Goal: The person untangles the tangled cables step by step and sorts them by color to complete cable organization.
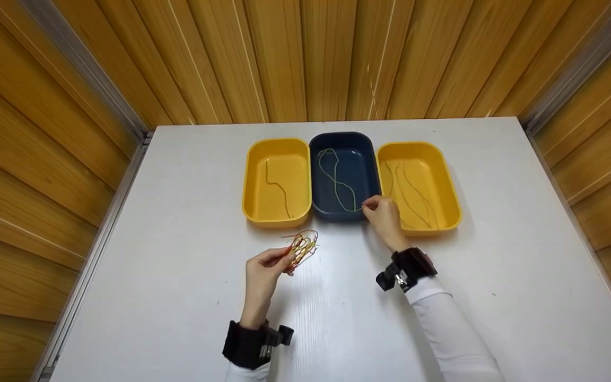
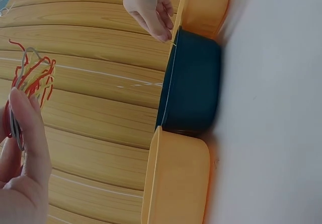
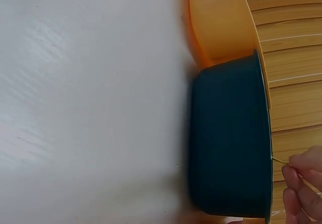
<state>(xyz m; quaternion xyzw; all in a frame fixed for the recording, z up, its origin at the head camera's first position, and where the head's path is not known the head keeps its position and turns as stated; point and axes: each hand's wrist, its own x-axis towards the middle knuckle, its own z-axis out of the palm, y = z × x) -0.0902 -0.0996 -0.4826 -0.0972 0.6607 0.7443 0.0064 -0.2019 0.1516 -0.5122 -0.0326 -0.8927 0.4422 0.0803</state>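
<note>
My left hand pinches a tangled bundle of thin red, yellow and grey strings between thumb and fingers, in front of the bins. In the left wrist view the bundle sticks up above the thumb. At the front right corner of the dark blue bin, my right hand pinches the end of a yellow-green string. The rest of that string lies looped inside the blue bin. In the right wrist view a short piece of string runs from the fingertips to the rim.
Left of the blue bin stands a yellow bin with one dark string in it. A second yellow bin, on the right, contains several thin strings. All three stand side by side on a white table before a wood-panelled wall.
</note>
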